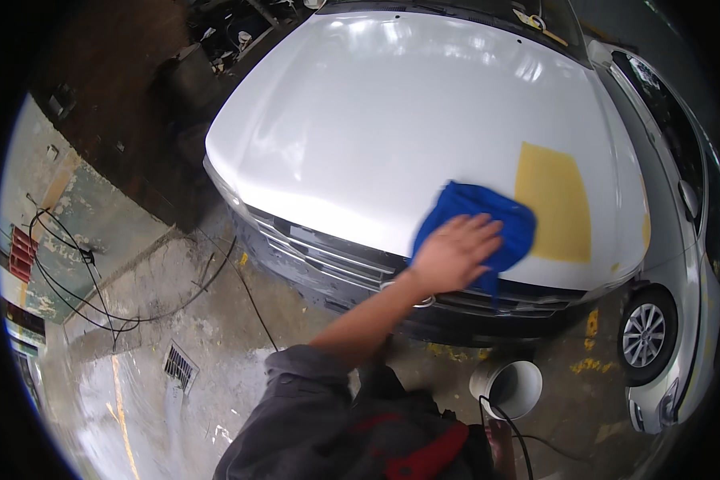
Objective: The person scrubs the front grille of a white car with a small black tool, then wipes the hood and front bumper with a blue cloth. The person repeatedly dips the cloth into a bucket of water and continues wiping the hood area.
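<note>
The left hand [460, 250] lies palm down on a blue cloth [517, 234], with its fingers spread and its grip open, not curled around the cloth. The cloth is on the near part of a shiny white hood [360, 136], right of the middle, and one corner hangs over the front edge. A dark gray sleeve [304, 372] is pushed up the left arm. Just to the right of the cloth is a big yellow patch [556, 204] on the hood. Below the hood's near edge is the car's grille [328, 256], with thin bars going across. Near the lower edge of the view, what looks like a bit of the right hand [500, 448] shows beside a black hose [523, 442], but it is dim, so I cannot tell if that grip is open or closed. A white bucket [530, 392] stands on the floor in front of the car, a little to the right. Farther right is a second, pale car [692, 312] with a black tire and a silver wheel [644, 334]. On the left, a drain grate [182, 366] sits in the floor, and a thin black cable [148, 320] makes big loops by a worn wall [108, 200]. The windshield [480, 8] is at the far end of the hood.
</note>
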Demonstrator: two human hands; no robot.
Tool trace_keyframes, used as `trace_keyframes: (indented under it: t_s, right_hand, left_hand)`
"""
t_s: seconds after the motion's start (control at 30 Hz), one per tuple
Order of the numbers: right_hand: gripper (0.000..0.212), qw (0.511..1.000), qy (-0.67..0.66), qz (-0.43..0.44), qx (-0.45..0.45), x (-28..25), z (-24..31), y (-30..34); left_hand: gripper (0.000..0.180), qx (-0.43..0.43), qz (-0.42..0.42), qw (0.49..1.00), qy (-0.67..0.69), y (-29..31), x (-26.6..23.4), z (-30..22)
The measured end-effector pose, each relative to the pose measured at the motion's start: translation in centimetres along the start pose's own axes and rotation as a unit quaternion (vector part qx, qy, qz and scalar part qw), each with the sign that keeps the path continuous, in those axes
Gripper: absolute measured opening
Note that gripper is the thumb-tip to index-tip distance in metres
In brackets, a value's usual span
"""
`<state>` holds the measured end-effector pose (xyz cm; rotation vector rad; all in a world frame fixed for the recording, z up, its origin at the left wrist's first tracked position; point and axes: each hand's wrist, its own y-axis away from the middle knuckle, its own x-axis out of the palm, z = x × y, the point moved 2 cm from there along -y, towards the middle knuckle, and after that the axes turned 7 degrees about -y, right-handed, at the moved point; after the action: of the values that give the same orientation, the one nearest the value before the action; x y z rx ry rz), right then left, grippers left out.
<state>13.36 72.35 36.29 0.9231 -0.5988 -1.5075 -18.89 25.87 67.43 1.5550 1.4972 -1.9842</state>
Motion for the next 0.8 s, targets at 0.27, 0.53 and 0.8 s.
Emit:
trace_keyframes:
  t_s: [0.27, 0.53, 0.8]
  right_hand:
    - [0.033, 0.977, -0.042, -0.185, 0.1, -13.1, -8.9, 5.3]
    - [0.033, 0.994, -0.009, -0.105, 0.008, -12.1, -5.3, 4.8]
    - [0.031, 0.988, -0.046, -0.085, -0.121, -10.2, 5.9, 2.0]
  left_hand:
    - [0.045, -0.285, -0.193, 0.904, -0.254, 19.8, -10.5, 23.3]
    - [0.043, -0.312, -0.224, 0.886, -0.26, 15.5, -4.8, 18.1]
    - [0.061, -0.161, -0.079, 0.966, -0.185, 0.8, 6.7, -5.7]
